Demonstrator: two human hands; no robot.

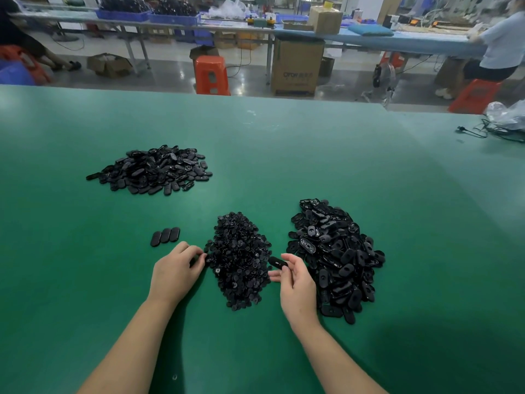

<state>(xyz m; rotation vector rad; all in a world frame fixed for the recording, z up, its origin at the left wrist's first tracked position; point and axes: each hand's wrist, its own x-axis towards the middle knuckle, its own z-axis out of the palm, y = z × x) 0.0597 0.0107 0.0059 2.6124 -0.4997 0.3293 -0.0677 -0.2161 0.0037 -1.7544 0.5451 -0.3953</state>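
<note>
1. The right hand (295, 280) pinches one oval shell (277, 262) at the edge of the small-parts heap (240, 260), beside the shell pile (338, 257)
2. The left hand (177, 268) curls at the heap's left edge; whether it grips a piece I cannot tell
3. Likely step: picking an insert, which next needs seating squarely in the shell
4. The parts' details are too small to make out

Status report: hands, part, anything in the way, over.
Right hand pinches one oval shell at the right edge of the small-parts pile. Left hand curled at its left edge, grip unclear. Only that pile lies between the hands.
</note>
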